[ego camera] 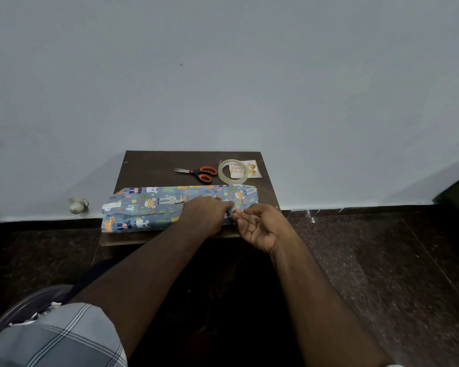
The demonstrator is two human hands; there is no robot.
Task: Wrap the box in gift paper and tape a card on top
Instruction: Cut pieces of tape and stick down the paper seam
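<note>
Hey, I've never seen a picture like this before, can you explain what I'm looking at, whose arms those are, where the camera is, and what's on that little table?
This is one picture from a camera worn on a person's head, looking forward and down, so the arms are the wearer's own. There is no machine. On the small dark table lies a box wrapped in animal-print gift paper. The left hand presses on the paper, and the right hand, palm up, meets it at the paper's edge; they seem to be fixing a small piece of tape, though it is too small to be sure. Behind lie orange-handled scissors, a tape roll and a Happy Birthday card partly under it.
</note>
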